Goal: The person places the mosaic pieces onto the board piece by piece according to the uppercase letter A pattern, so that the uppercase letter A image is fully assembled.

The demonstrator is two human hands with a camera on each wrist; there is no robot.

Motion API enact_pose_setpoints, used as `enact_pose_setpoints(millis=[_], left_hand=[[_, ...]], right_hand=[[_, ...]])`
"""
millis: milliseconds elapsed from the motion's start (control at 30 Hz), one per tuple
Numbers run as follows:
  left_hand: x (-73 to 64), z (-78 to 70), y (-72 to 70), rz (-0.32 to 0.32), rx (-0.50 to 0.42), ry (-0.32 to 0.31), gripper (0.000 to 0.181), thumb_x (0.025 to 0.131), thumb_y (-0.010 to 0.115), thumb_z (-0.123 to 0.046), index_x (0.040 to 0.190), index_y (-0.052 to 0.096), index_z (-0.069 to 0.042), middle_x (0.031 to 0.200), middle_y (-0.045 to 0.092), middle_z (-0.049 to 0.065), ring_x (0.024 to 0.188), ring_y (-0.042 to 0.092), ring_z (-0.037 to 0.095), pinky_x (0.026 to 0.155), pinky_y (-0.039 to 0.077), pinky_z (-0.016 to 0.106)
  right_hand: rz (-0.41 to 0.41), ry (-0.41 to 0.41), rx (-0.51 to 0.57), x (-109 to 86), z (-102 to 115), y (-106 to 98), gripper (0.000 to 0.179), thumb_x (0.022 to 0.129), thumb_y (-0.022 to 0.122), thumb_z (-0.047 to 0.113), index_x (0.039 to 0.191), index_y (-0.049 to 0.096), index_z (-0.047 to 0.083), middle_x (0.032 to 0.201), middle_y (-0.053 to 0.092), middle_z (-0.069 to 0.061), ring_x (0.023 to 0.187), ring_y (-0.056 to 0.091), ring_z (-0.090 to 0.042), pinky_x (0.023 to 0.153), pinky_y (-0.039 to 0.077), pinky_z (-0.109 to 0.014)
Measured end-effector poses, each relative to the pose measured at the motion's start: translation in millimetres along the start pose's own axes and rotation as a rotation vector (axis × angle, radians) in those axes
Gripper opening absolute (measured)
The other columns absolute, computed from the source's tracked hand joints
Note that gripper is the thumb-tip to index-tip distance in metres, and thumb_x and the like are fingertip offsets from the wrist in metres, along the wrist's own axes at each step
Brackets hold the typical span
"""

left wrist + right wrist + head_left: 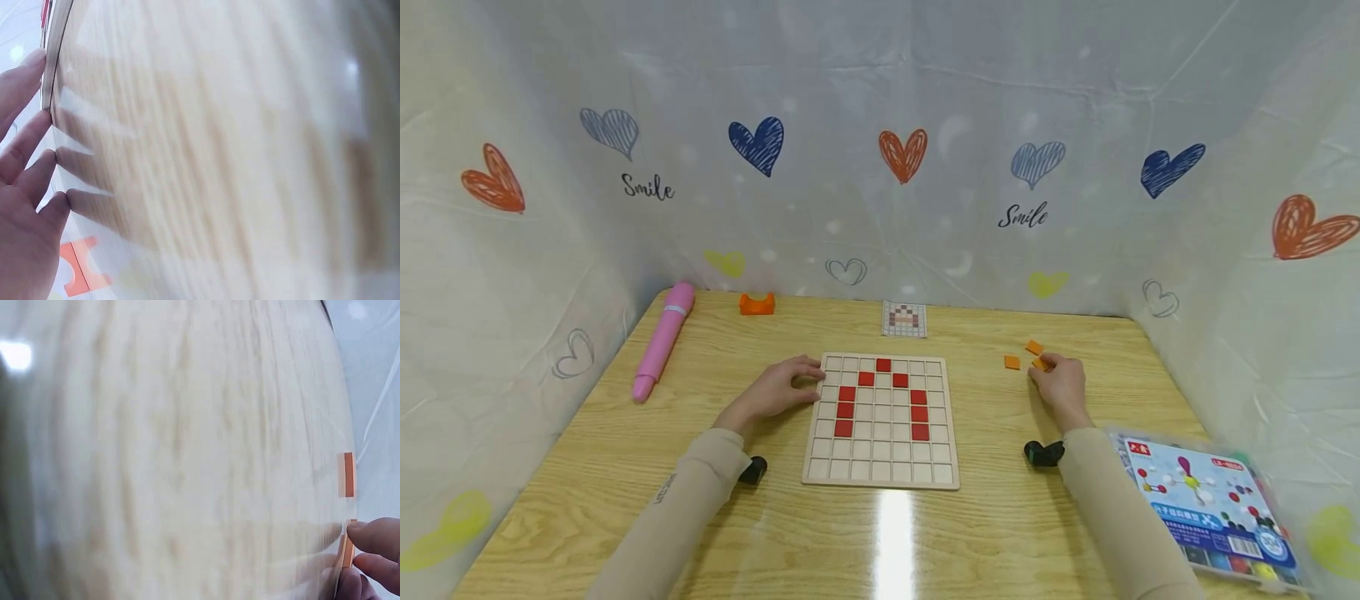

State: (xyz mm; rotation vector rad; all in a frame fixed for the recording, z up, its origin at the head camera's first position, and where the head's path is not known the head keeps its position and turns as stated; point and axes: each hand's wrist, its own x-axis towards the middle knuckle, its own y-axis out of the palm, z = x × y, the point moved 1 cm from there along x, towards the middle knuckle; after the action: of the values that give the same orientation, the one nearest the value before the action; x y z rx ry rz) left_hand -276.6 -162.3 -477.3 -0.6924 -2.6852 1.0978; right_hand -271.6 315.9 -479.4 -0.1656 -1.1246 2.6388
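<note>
A square wooden grid board lies on the table, with several red tiles set in its cells in an arch shape. My left hand rests at the board's left edge, fingers spread and touching its side. To the right of the board, my right hand pinches a small orange square tile between thumb and finger. Another orange tile lies just left of that hand, and one more orange tile lies behind it. In the right wrist view the pinched tile appears edge-on.
A small pattern card lies behind the board. At the back left are an orange cradle-shaped piece and a pink stick. A clear boxed molecule model set sits by the right forearm. Printed curtains surround the table.
</note>
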Motion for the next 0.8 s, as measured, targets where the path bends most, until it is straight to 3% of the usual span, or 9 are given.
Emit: enact_pose_setpoints(millis=[333,567,800], left_hand=[[1.6,1.9,-0.6,-0.014,-0.008,-0.013,0.035,0.091,0.071,-0.016,0.124,0.067,-0.004,0.145,0.049,0.012,0.144,0.028,0.034,0.118,0.021,0.051],[2.8,2.8,0.7,-0.02,-0.025,-0.027,0.036,0.09,0.071,-0.017,0.124,0.067,-0.005,0.145,0.05,0.011,0.143,0.03,0.033,0.117,0.022,0.051],[4.1,2.1,1.3,-0.024,-0.026,-0.034,0.035,0.09,0.072,-0.017,0.122,0.068,-0.005,0.145,0.05,0.011,0.143,0.031,0.033,0.117,0.022,0.05]], right_hand=[[0.026,-0.021,-0.002,-0.9,-0.1,-0.3,0.045,0.095,0.058,0.009,0.132,0.049,-0.016,0.127,0.044,-0.034,0.11,0.046,-0.042,0.092,0.045,-0.051],[0.02,-0.011,-0.021,0.2,-1.2,-1.2,0.046,0.095,0.059,0.01,0.133,0.05,-0.015,0.135,0.034,-0.037,0.129,0.031,-0.05,0.109,0.031,-0.056],[0.016,-0.032,-0.033,1.5,-0.9,-5.1,0.041,0.095,0.058,0.007,0.13,0.053,-0.014,0.133,0.046,-0.035,0.127,0.039,-0.048,0.108,0.034,-0.056]])
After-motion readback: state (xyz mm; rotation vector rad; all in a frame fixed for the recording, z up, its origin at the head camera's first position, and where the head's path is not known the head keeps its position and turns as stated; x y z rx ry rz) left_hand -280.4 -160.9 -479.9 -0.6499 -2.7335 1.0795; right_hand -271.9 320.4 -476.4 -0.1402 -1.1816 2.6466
